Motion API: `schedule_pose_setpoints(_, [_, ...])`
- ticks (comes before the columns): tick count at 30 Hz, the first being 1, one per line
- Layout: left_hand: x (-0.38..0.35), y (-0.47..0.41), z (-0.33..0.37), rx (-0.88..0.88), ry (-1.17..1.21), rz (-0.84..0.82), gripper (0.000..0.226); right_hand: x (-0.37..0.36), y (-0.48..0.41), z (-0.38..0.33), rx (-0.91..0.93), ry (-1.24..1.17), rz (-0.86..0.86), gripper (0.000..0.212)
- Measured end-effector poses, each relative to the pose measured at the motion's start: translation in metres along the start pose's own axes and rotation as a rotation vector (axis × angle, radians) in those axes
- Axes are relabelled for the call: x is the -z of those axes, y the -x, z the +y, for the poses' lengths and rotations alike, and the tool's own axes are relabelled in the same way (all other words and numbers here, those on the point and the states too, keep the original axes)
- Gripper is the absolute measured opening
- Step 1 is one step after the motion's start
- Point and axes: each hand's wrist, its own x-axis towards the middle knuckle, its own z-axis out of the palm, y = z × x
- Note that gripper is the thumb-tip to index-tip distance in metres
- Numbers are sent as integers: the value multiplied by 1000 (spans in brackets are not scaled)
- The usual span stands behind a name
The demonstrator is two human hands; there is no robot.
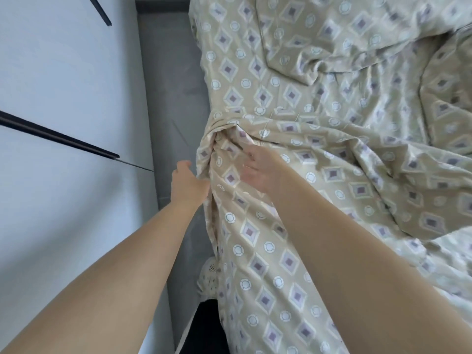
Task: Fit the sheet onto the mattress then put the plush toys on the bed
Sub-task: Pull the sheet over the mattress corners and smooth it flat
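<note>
Beside the wall point(63, 72), the sheet point(332, 149) lies rumpled and bunched into gathered folds at its near edge. The left hand point(187, 183) reaches behind that edge, its fingers hidden, so I cannot tell its grip. The right hand point(258, 172) is blurred and lies on the bunch; I cannot tell whether it pinches.

Panels: you had pale grey-white panels point(63, 72) filling the left side. They were flat and looked like cupboard doors, but you couldn't tell for sure.
Bars: two thin black ones sat on those panels, a short bar point(103, 12) at the top and a long bar point(58, 137) at mid-left. Both slanted in view.
Floor: a grey floor strip point(173, 85) ran up beside the panels.
Far end: a darker grey band point(163, 5) crossed the top of that strip.
Low down: a white perforated thing point(209, 274) was on the floor, partly hidden. Maybe a slipper, unclear.
Bottom edge: a black shape point(204, 330) sat just below it, and you couldn't identify it.
</note>
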Motion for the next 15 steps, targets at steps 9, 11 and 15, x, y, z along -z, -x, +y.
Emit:
schedule_pose_setpoints(9, [-23, -12, 66, -575, -213, 64, 49, 46, -14, -10, -21, -596, 468, 22])
schedule_pose_setpoints(11, [-36, -35, 82, -699, -344, 10, 56, 39, -24, -38, 40, -588, 484, 20])
schedule_pose_setpoints(15, [-50, -67, 102, -765, -631, 116, 67, 22, -52, -103, 173, -364, 481, 30])
